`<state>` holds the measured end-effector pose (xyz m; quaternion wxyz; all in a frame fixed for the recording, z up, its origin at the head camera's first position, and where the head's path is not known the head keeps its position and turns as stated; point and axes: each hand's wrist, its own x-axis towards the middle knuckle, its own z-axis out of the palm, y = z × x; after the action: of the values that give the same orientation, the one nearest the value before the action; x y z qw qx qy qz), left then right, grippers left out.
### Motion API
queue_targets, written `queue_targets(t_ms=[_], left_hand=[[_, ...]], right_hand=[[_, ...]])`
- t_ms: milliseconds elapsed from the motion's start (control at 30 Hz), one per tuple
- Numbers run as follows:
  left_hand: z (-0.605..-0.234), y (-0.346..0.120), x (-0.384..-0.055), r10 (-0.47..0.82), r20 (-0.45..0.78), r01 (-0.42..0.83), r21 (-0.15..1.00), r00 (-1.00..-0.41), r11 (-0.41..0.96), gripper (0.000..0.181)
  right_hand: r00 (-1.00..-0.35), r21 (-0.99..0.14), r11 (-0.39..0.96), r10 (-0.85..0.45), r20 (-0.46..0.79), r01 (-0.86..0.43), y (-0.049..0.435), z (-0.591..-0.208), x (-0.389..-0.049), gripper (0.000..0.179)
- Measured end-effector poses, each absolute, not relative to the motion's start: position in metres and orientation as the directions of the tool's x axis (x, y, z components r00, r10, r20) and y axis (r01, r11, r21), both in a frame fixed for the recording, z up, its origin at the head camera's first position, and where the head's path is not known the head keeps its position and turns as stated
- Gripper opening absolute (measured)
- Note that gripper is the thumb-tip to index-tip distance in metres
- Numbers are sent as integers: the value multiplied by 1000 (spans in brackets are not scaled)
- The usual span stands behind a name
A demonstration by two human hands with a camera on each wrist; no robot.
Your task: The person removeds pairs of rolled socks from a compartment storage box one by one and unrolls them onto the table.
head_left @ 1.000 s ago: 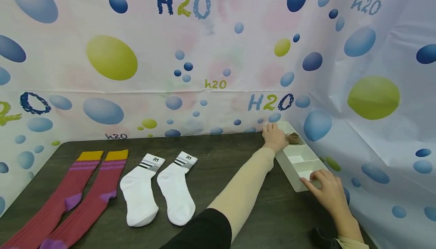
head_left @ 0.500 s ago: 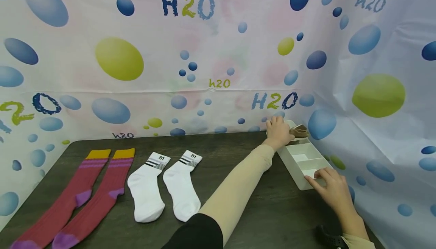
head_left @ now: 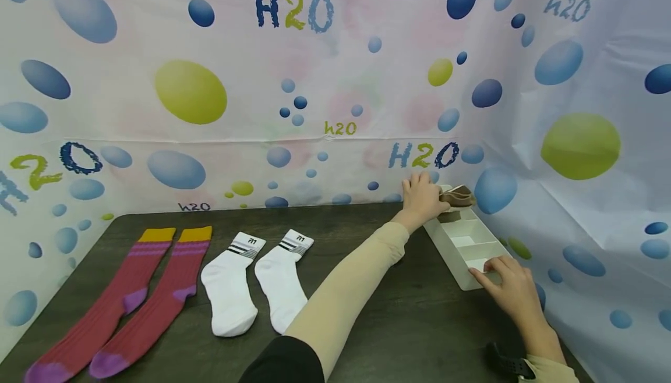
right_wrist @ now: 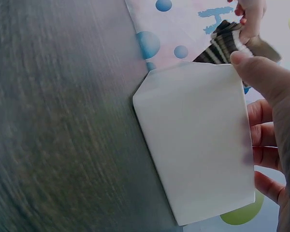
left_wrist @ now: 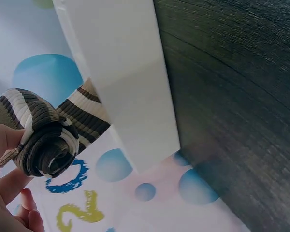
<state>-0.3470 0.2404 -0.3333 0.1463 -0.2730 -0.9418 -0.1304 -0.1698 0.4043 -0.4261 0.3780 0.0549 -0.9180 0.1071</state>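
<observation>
My left hand (head_left: 421, 199) pinches a rolled sock (left_wrist: 46, 133) with brown, black and white stripes, above the far end of the white divided box (head_left: 447, 256). Another striped stretch of sock (left_wrist: 84, 118) reaches down behind the box wall in the left wrist view; I cannot tell whether it belongs to the same sock. At the near end, my right hand (head_left: 511, 290) grips the box, thumb on the rim and fingers along the outer side in the right wrist view. The two nearer compartments hold nothing visible.
On the dark table (head_left: 409, 325) lie two flat white ankle socks (head_left: 229, 290) and, farther left, two long red socks (head_left: 157, 295) with yellow cuffs. A bubble-printed curtain (head_left: 325, 80) hangs behind the table and along its right side.
The left hand has lifted the rolled sock upward out of the far compartment, so more of it shows above the rim. My right hand stays on the near end of the box.
</observation>
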Motion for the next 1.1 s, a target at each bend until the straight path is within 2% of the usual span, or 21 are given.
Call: queue_targets(t_ms=[333,733,933,1100], left_hand=[[-316,219,-327,501,439,610,148,-746,779,27],[-295,180,-292,556,477,663,78,-681,744,20],[-296,158,-273,568,465,675,89,-679,733,21],[-302,141,-253,569,432,660,87,-700,746,21]], right_hand=[[-750,-187,972,16,661,-144,405,-426,-172,30],[-776,-204,971,30,630,-128,404,-424,-170,31],[-775,-206,969,25,632,-137,403,-424,-171,31],[-768,-197,970,19,640,-140,403,-423,-172,30]])
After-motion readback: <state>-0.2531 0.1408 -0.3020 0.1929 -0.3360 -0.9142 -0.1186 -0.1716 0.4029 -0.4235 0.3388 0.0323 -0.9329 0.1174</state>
